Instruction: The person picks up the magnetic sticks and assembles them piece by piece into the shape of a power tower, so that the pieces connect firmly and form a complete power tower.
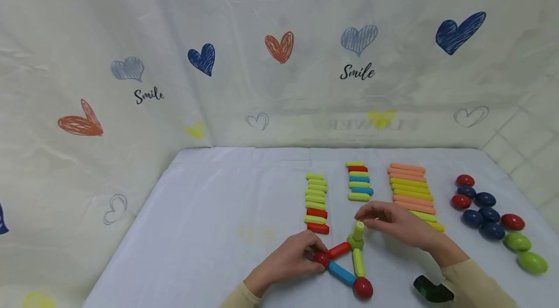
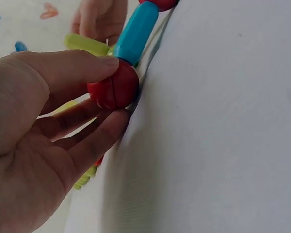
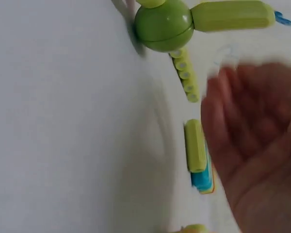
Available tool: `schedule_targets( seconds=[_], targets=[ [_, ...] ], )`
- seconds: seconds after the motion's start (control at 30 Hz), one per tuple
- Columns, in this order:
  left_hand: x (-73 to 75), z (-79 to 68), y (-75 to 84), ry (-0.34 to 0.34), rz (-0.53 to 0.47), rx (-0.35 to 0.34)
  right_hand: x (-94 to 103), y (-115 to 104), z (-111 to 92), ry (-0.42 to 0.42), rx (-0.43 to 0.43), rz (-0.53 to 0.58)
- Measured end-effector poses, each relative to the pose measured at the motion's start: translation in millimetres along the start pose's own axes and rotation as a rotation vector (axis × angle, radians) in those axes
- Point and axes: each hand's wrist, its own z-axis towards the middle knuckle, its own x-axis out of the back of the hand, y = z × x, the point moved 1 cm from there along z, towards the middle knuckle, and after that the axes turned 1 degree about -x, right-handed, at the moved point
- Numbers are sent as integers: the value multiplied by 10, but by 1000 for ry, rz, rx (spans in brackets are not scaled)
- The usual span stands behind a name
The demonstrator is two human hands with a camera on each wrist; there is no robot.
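Note:
A triangle of rods and balls lies on the table: a red rod [image 1: 339,250], a blue rod [image 1: 342,273] and a green rod [image 1: 358,263]. Its corners are a green ball [image 1: 355,241], a red ball [image 2: 115,87] and another red ball [image 1: 363,288] near the front. From the green ball an upright green rod [image 1: 358,230] rises. My left hand [image 1: 298,255] pinches the left red ball between thumb and fingers. Beside the upright rod, my right hand [image 1: 395,223] holds nothing; its fingers bend loosely, apart from the rod in the right wrist view.
Behind the triangle, a column of green and red rods [image 1: 315,199] and a mixed short column [image 1: 359,182] lie flat. Longer orange and yellow rods [image 1: 410,191] are farther right. Loose red, blue and green balls [image 1: 490,214] sit at the right; a black object [image 1: 432,290] lies by my right sleeve.

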Motion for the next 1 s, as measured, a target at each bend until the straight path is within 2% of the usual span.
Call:
schedule_targets(
  seconds=[0.1,0.17,0.27,0.37,0.53,0.7,1.0],
  targets=[
    [-7,7,15,-11,-9,0,11,-6,91,162,-10,-233],
    [-13,5,22,-17,-12,0,-9,-10,150,239,4,-396],
    [-26,-3,24,-26,-14,-8,-53,-20,211,288,53,-591],
    [-41,-11,26,-34,-8,-23,-87,-29,233,299,95,-700],
    [-53,-11,31,-33,10,-29,-107,-28,237,328,122,-783],
    [-55,-5,32,-36,30,-49,-119,-25,241,363,121,-781],
    [-50,-9,39,-32,13,-44,-112,-52,244,353,80,-807]
  ],
)
